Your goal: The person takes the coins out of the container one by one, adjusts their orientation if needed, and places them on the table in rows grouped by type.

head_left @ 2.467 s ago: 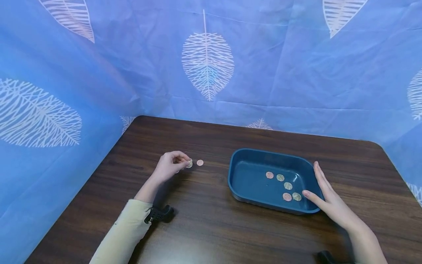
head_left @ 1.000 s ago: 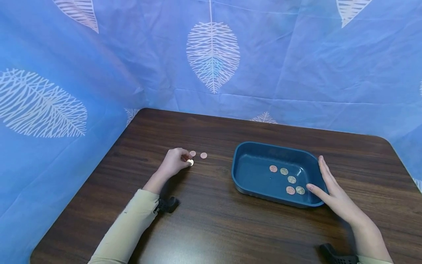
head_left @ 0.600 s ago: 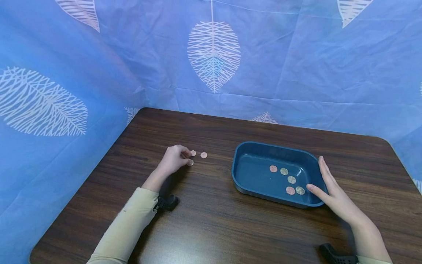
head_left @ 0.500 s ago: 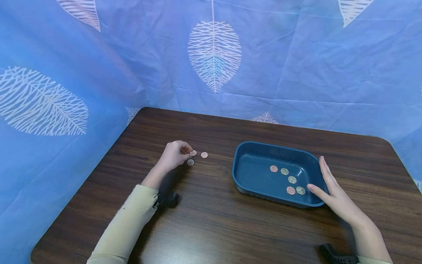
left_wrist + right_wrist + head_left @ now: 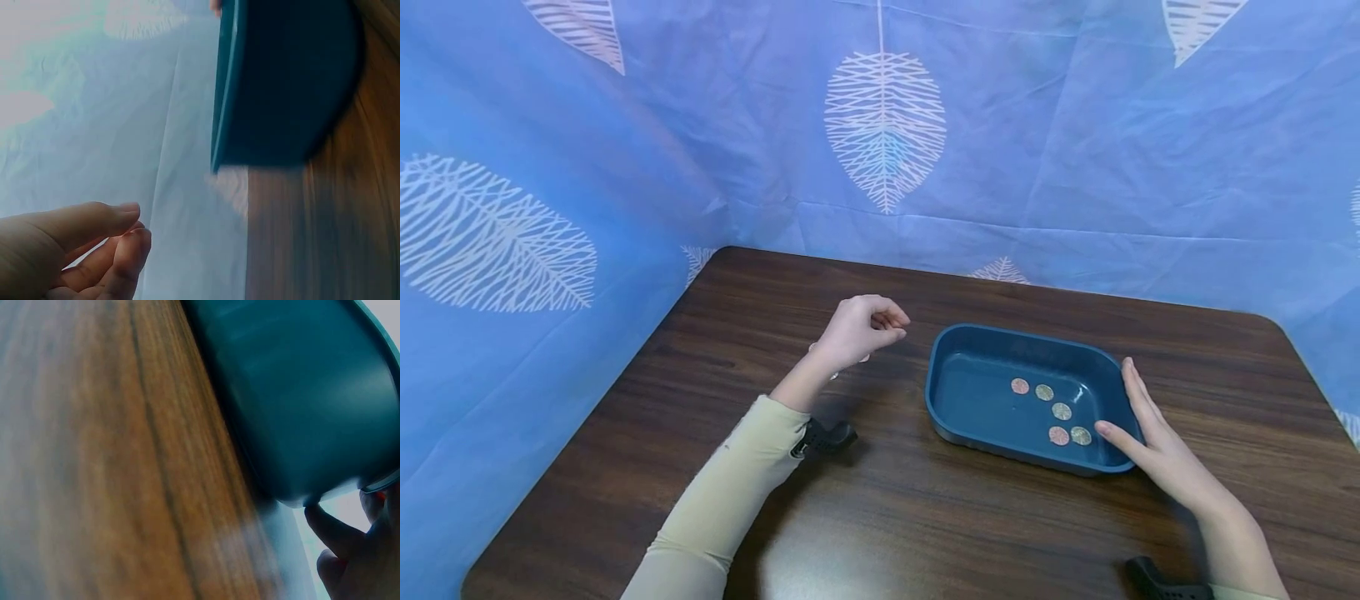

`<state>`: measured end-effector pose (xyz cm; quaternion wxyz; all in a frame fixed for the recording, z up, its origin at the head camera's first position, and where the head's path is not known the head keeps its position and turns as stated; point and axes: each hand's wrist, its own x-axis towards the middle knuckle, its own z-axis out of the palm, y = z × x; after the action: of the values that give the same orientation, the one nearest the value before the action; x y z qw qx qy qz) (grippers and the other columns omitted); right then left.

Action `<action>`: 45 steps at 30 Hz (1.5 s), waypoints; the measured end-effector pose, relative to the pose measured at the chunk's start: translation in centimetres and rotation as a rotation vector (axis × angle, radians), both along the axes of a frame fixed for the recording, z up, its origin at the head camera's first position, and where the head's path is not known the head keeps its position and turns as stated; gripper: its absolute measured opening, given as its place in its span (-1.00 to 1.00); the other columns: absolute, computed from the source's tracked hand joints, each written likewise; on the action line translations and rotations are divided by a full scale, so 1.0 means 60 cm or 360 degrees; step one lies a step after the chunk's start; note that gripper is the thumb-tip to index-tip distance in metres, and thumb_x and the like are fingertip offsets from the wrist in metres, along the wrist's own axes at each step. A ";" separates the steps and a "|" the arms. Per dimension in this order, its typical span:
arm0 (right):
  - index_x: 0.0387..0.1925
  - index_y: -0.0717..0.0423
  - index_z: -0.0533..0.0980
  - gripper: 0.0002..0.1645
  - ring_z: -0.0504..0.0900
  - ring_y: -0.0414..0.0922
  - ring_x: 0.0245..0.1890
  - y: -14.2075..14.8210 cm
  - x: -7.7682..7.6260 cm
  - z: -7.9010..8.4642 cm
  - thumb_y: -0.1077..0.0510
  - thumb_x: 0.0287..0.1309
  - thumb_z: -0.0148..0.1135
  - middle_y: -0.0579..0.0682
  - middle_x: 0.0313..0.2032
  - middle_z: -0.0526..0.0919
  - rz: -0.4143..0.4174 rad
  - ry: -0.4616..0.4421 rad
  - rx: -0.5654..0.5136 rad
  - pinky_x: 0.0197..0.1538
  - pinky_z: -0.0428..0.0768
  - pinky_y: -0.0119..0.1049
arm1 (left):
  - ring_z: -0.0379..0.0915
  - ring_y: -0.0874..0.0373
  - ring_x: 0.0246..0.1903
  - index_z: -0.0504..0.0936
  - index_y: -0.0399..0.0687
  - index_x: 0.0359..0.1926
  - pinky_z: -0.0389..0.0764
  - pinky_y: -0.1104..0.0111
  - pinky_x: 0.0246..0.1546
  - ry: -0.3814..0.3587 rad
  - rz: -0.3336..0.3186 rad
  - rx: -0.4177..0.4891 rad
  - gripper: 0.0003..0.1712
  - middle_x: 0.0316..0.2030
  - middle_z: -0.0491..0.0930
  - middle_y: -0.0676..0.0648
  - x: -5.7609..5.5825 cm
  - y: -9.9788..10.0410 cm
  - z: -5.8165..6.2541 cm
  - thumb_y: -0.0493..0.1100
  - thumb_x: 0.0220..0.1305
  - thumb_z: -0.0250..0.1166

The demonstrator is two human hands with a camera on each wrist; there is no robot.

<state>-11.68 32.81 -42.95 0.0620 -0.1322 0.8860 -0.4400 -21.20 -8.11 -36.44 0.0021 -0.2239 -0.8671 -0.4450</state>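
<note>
Left hand [image 5: 853,329] curled, whether pinching cannot be told, tray [image 5: 970,396] of coins [image 5: 1062,412] touched by spread right hand [image 5: 1167,457]

The head view is bright and mostly sharp; glare whitens the table [image 5: 820,550] at lower centre, beside the shadow of the left sleeve [image 5: 730,492]. In the left wrist view the cloth [image 5: 112,131] washes out upper left, the tray [image 5: 287,81] dark. The right wrist view blurs at left, seemingly under haze.
</note>
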 end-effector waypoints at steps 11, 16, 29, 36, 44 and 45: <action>0.41 -0.41 -0.53 0.04 -0.62 0.03 0.40 -0.002 0.000 0.002 0.14 0.39 0.02 -0.26 0.42 -0.61 0.0010 0.0013 -0.0018 0.09 -0.42 0.52 | 0.50 0.27 -0.40 0.70 -0.16 -0.27 0.50 0.54 -0.35 -0.0022 -0.0265 -0.0036 -0.92 -0.39 0.62 -0.01 0.008 0.123 -0.001 -0.34 0.20 0.33; 0.41 -0.41 -0.53 0.04 -0.62 0.06 0.39 -0.002 0.001 0.002 0.14 0.39 0.02 -0.23 0.42 -0.61 0.0002 0.0010 -0.0015 0.09 -0.41 0.52 | 0.47 0.34 -0.41 0.69 -0.18 -0.25 0.47 0.61 -0.35 -0.0058 -0.0362 -0.0087 -0.91 -0.39 0.62 0.01 0.016 0.178 -0.005 -0.33 0.21 0.32; 0.41 -0.42 -0.53 0.04 -0.60 0.16 0.39 -0.001 0.003 -0.001 0.13 0.39 0.02 -0.24 0.42 -0.61 -0.0005 -0.0023 -0.0019 0.06 -0.36 0.55 | 0.39 0.47 -0.47 0.70 -0.14 -0.25 0.39 0.73 -0.42 -0.0075 -0.0496 -0.0290 -0.92 -0.45 0.58 0.13 0.058 0.302 -0.024 -0.29 0.22 0.33; 0.42 -0.43 -0.52 0.03 -0.61 0.16 0.39 -0.001 0.006 0.000 0.14 0.39 0.01 -0.25 0.42 -0.60 -0.0002 -0.0030 -0.0035 0.03 -0.34 0.57 | 0.38 0.52 -0.48 0.71 -0.06 -0.28 0.36 0.75 -0.42 -0.0041 -0.0490 -0.0371 -0.94 -0.47 0.59 0.17 0.064 0.336 -0.047 -0.26 0.20 0.35; 0.41 -0.43 -0.52 0.03 -0.60 0.15 0.39 -0.001 0.002 0.003 0.13 0.40 0.01 -0.27 0.42 -0.61 -0.0006 -0.0031 -0.0033 0.03 -0.35 0.57 | 0.37 0.51 -0.45 0.73 0.02 -0.26 0.36 0.70 -0.33 -0.0094 -0.0412 -0.0525 -0.89 -0.47 0.55 0.23 0.068 0.346 -0.066 -0.27 0.21 0.34; 0.41 -0.43 -0.53 0.03 -0.60 0.15 0.39 0.000 0.002 0.004 0.13 0.40 0.01 -0.27 0.42 -0.61 -0.0006 -0.0030 -0.0032 0.03 -0.35 0.57 | 0.37 0.52 -0.44 0.73 0.03 -0.25 0.36 0.67 -0.28 -0.0085 -0.0416 -0.0559 -0.89 -0.45 0.56 0.24 0.069 0.347 -0.067 -0.25 0.21 0.34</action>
<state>-11.56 32.81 -42.74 0.0681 -0.1270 0.8813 -0.4501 -17.09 12.71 -40.46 -0.1178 -0.3195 -0.8946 -0.2894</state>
